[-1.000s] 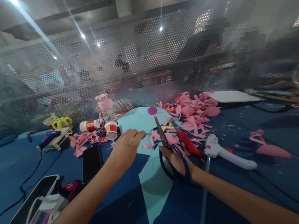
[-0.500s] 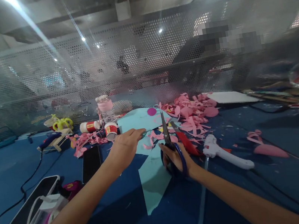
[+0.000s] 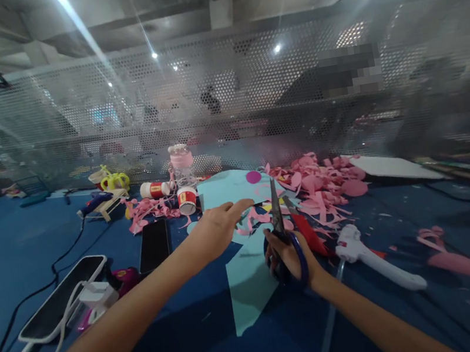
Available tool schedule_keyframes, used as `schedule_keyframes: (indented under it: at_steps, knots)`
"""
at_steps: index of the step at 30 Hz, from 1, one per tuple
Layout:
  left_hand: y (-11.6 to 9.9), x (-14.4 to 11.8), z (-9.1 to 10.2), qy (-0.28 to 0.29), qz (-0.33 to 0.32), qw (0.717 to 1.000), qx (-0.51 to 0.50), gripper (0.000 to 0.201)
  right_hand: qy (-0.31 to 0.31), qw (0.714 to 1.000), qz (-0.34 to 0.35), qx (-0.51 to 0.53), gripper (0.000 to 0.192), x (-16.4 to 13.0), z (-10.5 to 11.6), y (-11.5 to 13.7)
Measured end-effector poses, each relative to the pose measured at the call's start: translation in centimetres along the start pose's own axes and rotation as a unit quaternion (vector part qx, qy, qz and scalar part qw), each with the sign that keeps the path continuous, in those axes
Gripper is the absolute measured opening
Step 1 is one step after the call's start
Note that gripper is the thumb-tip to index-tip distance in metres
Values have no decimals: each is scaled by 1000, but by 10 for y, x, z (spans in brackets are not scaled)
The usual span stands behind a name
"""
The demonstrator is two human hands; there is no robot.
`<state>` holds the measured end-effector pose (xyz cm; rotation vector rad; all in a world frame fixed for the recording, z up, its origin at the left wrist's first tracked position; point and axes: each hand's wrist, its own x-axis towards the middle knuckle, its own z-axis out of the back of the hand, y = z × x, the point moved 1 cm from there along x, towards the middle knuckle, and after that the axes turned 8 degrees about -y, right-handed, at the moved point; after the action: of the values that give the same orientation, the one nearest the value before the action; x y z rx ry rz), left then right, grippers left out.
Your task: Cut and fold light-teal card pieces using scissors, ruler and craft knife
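Observation:
My right hand (image 3: 291, 256) grips a pair of dark-blue-handled scissors (image 3: 276, 208), blades pointing away from me and looking closed. Beneath them lies a light blue sheet of paper (image 3: 249, 293) with cut edges. My left hand (image 3: 220, 226) is left of the blades, fingers stretched to the right above paper scraps; its palm side is hidden. Just beyond my fingers is another light blue sheet (image 3: 223, 187), bearing a purple circle (image 3: 253, 177). Pink paper strips (image 3: 256, 218) lie between my hands, and a red strip (image 3: 310, 235) is right of the scissors.
A white glue gun (image 3: 378, 263) lies at the right. Pink scraps (image 3: 320, 180) are heaped behind. Paper cups (image 3: 187, 200), a pink-topped bottle (image 3: 182, 163), a black phone (image 3: 154, 246) and a corded charging device (image 3: 65, 301) occupy the left. A perforated screen (image 3: 227, 100) stands behind.
The view has turned slightly left, so things appear further right. My left hand has moved a little right, its fingers reaching closer to the blades. The right hand keeps the scissors.

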<state>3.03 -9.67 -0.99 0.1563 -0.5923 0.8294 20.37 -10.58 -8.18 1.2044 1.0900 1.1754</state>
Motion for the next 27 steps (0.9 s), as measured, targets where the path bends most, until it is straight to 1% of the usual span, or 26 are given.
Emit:
schedule_keyframes:
  at_steps: [2, 3, 5, 7, 10, 11, 12, 14, 18, 21, 23, 24, 25, 27]
  knots:
    - [-1, 2, 1, -13, 40, 991, -129, 37, 1, 1000, -1, 3, 45, -1, 0, 0]
    - [-1, 2, 2, -18, 65, 976, -206, 37, 3, 1000, -3, 2, 46, -1, 1, 1]
    - [-3, 4, 4, -18, 113, 931, -348, 41, 4, 1000, -11, 4, 48, -2, 1, 1]
    - [-4, 6, 9, -7, 159, 880, -449, 44, -2, 1000, -26, 14, 51, -1, 2, 1]
    - [-6, 8, 15, 24, 221, 803, -553, 34, -30, 999, -36, 25, 53, 1, 3, 0]
    - [-6, 8, 16, 31, 232, 783, -576, 29, -40, 998, -31, 22, 54, 2, 4, -1]
    - [-7, 8, 17, 37, 237, 770, -591, 26, -48, 998, -23, 17, 54, 2, 5, -1]
    - [-8, 8, 19, 40, 237, 760, -604, 22, -55, 998, -6, 9, 53, 1, 5, 0]
    - [-7, 7, 20, 33, 240, 753, -611, 19, -42, 999, 4, 4, 51, -3, 2, 2]
    - [-4, 7, 18, 12, 246, 728, -640, 17, -42, 999, 26, 9, 49, -5, 0, 4]
    - [-2, 7, 16, 4, 242, 709, -663, 22, -48, 996, 73, 1, 47, -7, 1, 7]
    - [-1, 7, 15, 4, 239, 706, -667, 24, -51, 993, 104, -13, 47, -7, 1, 8]
    - [-1, 7, 15, 4, 238, 709, -664, 26, -59, 989, 135, -34, 46, -8, 2, 10]
    - [0, 7, 15, -8, 237, 725, -646, 27, -80, 975, 188, -86, 45, -10, 5, 13]
